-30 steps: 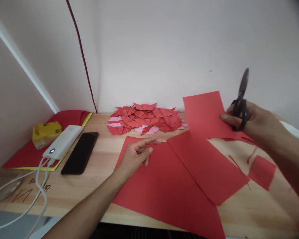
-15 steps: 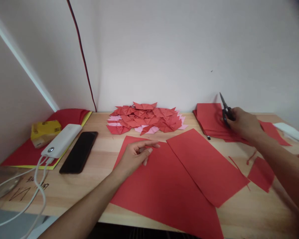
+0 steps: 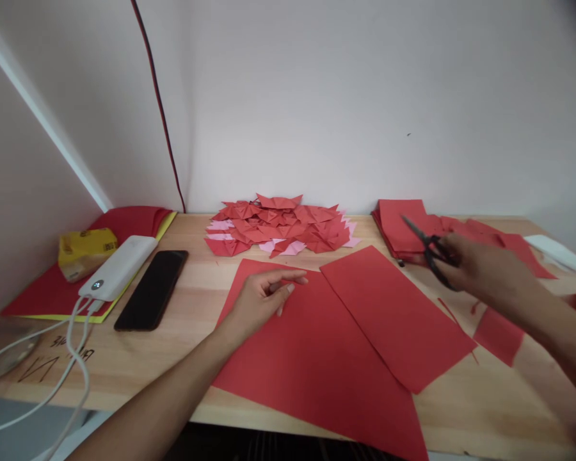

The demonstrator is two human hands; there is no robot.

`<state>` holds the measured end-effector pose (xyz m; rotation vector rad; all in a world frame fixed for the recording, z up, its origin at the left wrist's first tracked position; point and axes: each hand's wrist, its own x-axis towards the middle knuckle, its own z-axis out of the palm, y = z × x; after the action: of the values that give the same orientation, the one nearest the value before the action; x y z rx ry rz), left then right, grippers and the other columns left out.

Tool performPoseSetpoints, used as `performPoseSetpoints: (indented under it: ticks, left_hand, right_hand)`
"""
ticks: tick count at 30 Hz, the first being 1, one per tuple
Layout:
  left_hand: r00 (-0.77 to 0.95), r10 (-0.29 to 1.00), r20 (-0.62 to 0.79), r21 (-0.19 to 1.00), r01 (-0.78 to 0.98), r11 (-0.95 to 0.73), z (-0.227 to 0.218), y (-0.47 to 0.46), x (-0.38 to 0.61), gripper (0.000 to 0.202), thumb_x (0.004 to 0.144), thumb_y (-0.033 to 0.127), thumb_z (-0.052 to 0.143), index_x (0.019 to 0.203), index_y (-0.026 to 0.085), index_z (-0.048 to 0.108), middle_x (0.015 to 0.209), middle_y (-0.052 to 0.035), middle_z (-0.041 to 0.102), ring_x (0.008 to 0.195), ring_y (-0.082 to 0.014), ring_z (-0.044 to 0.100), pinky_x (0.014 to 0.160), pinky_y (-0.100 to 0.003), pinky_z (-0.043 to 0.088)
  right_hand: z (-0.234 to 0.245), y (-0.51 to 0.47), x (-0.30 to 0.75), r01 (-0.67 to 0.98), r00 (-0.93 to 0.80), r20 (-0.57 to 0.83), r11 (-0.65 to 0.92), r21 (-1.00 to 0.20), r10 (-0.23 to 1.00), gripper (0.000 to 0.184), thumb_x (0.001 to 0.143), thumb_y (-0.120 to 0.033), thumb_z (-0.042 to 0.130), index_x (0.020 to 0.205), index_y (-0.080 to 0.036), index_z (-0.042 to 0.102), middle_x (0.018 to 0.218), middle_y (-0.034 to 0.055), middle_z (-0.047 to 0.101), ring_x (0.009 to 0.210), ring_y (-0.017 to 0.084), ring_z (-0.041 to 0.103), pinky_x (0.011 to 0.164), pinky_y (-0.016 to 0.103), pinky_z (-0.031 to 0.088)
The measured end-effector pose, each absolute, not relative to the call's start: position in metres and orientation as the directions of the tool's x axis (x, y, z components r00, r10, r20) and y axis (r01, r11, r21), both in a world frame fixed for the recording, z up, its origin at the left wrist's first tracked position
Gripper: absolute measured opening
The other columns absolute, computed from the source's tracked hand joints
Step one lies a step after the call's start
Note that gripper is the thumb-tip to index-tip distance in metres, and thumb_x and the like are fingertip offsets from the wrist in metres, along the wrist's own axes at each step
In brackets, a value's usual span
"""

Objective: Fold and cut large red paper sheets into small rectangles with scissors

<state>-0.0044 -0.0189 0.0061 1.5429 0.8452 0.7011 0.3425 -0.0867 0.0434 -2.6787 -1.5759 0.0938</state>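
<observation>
My right hand (image 3: 468, 259) grips a pair of dark-handled scissors (image 3: 431, 248) by the handles, its blades pointing up and left. The hand is in the air, slightly blurred, in front of a stack of red paper (image 3: 399, 221). Over the large red sheet (image 3: 312, 358), my left hand (image 3: 264, 298) hovers or rests with loosely curled fingers and nothing in them; contact with the paper cannot be made out. A smaller red rectangle (image 3: 398, 314) overlaps the big sheet's right side.
Folded red and pink paper shapes (image 3: 278, 224) are heaped by the wall. At left lie a phone (image 3: 151, 291), a white power bank (image 3: 120, 269) with cables and a yellow packet (image 3: 87, 253) on coloured paper. A red scrap (image 3: 499, 336) lies right.
My right hand has brought the scissors slightly down and toward me, away from the red stack; the blades now tilt more to the left. My left hand has stayed in place.
</observation>
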Motion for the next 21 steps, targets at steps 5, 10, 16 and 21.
performPoseSetpoints:
  ticks: [5,10,16,21]
  left_hand:
    - [0.580,0.814,-0.016,0.982,0.164,-0.097,0.007,-0.023,-0.002,0.032,0.085,0.025,0.059,0.113,0.017,0.070,0.107,-0.0094,0.073,0.048,-0.0045,0.043,0.049,-0.021,0.037]
    - [0.565,0.825,-0.020,0.984,0.156,-0.083,0.005,-0.023,-0.002,0.030,0.084,0.024,0.058,0.110,0.018,0.072,0.105,-0.0088,0.073,0.046,-0.0039,0.043,0.049,-0.021,0.037]
    - [0.563,0.827,-0.014,0.983,0.160,-0.092,0.008,-0.024,-0.001,0.029,0.083,0.025,0.059,0.107,0.017,0.073,0.102,-0.0091,0.074,0.045,-0.0041,0.043,0.048,-0.021,0.036]
    - [0.558,0.830,-0.021,0.989,0.134,-0.065,0.006,-0.024,0.000,0.034,0.083,0.027,0.060,0.113,0.016,0.070,0.104,-0.0100,0.073,0.047,-0.0043,0.045,0.047,-0.021,0.037]
  right_hand:
    - [0.017,-0.118,0.308,0.911,0.406,-0.048,-0.409,-0.061,0.912,0.019,0.088,-0.043,0.053,0.093,-0.025,0.051,0.083,0.0088,0.069,0.076,0.029,0.066,0.051,0.031,0.035]
    - [0.004,-0.124,0.294,0.918,0.395,0.013,-0.394,-0.042,0.919,0.026,0.092,-0.043,0.047,0.108,-0.023,0.051,0.103,0.0146,0.066,0.081,0.033,0.067,0.049,0.032,0.035]
    - [0.001,-0.121,0.303,0.907,0.381,-0.041,-0.382,-0.176,0.924,0.028,0.089,-0.037,0.049,0.113,-0.023,0.050,0.101,0.0156,0.069,0.085,0.035,0.067,0.056,0.036,0.041]
    - [0.008,-0.123,0.313,0.874,0.335,-0.003,-0.312,-0.373,0.942,0.011,0.083,-0.033,0.052,0.091,-0.027,0.049,0.080,0.0100,0.070,0.073,0.032,0.066,0.061,0.037,0.044]
